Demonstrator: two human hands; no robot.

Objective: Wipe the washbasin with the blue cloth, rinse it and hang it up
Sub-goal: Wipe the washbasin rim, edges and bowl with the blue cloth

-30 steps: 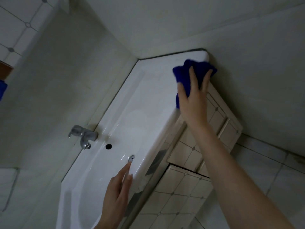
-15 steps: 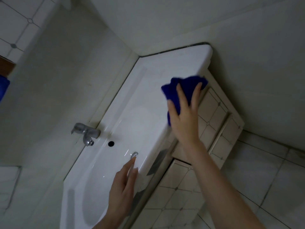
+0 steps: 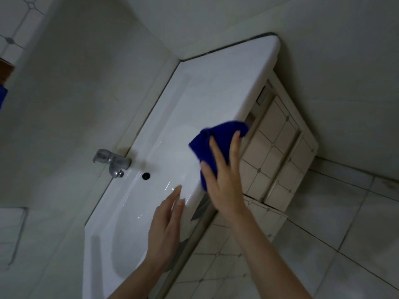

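Observation:
The white washbasin (image 3: 207, 83) runs diagonally along the wall, its bowl at the lower left. My right hand (image 3: 224, 180) presses the crumpled blue cloth (image 3: 218, 137) flat against the basin's front rim, fingers straight and spread over the cloth. My left hand (image 3: 166, 227) rests with straight fingers on the front rim beside the bowl, holding nothing. Its fingertips cover the drain fitting.
A metal tap (image 3: 112, 161) sticks out over the bowl, with a dark overflow hole (image 3: 146, 175) beside it. A tiled cabinet (image 3: 274, 152) sits under the basin. Tiled floor (image 3: 345, 223) lies to the right. A blue item (image 3: 2, 98) shows at the left edge.
My right hand has slid the blue cloth along the front rim from the far corner toward the bowl. My left hand has stayed on the rim.

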